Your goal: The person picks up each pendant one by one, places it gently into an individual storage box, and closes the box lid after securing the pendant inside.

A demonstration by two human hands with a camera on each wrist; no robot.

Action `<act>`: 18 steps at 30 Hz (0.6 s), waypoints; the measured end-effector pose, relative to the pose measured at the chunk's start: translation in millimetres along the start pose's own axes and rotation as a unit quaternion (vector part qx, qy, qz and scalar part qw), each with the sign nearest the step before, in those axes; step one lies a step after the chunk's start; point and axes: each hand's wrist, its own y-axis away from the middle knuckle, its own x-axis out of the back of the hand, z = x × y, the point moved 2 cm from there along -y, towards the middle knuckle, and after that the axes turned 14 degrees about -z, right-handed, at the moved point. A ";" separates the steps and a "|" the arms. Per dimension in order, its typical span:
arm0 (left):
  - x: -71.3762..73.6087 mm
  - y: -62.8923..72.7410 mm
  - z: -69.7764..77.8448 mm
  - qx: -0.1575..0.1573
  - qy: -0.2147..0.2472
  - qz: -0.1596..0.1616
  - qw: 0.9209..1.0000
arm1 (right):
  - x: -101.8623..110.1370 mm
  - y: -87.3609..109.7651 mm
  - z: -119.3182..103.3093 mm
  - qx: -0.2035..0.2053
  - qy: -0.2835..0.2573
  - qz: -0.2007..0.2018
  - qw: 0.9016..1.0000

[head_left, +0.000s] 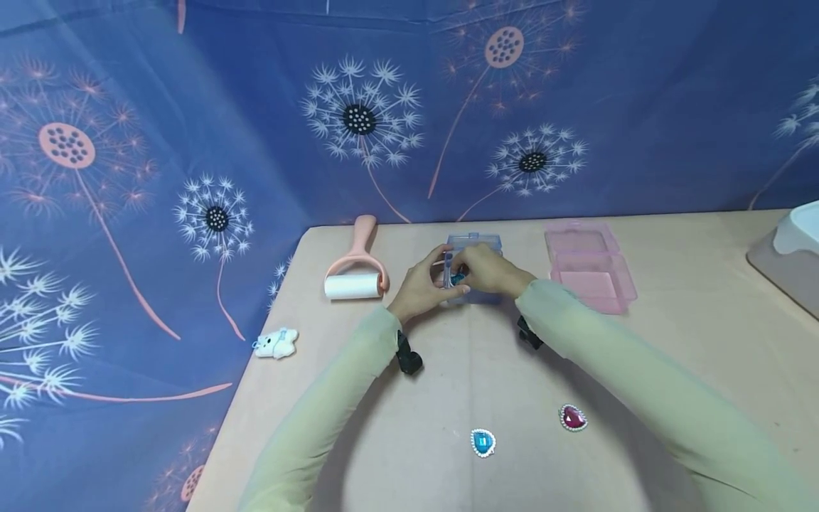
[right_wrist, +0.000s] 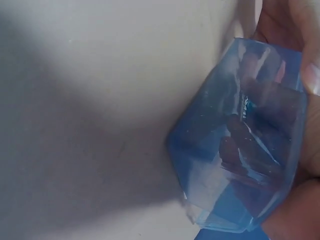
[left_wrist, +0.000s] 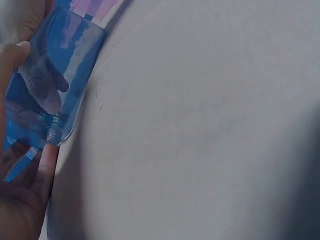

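My left hand (head_left: 422, 288) grips the near-left side of a clear blue plastic box (head_left: 481, 240), its lid standing up at the back. My right hand (head_left: 491, 270) reaches inside, its curled fingers at a teal gem (head_left: 457, 278) with a beaded rim. Through the box wall (right_wrist: 200, 135) in the right wrist view, those fingers and the beaded edge show blurred. The left wrist view has the right fingers pointing down into the box (left_wrist: 80, 65), while left fingers (left_wrist: 46, 167) hold its end from below.
A pink open box (head_left: 589, 284) stands to the right. A lint roller (head_left: 353, 286) and a small white bear figure (head_left: 276, 344) lie left. Nearer are a blue heart gem (head_left: 483, 442) and a red one (head_left: 573, 418). A white-and-beige bin (head_left: 793, 249) stands far right.
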 end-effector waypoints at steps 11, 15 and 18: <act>2.6 0.8 0.6 -0.002 -0.016 0.006 1.000 | 1.4 -2.5 -2.1 -0.014 0.024 0.002 1.000; -0.2 1.9 -0.6 0.005 -0.017 0.012 1.000 | 1.9 1.9 -2.1 0.018 0.025 0.007 0.999; -2.4 0.2 1.0 0.000 -0.011 0.007 1.000 | 7.6 13.9 -3.1 0.032 0.014 0.024 0.999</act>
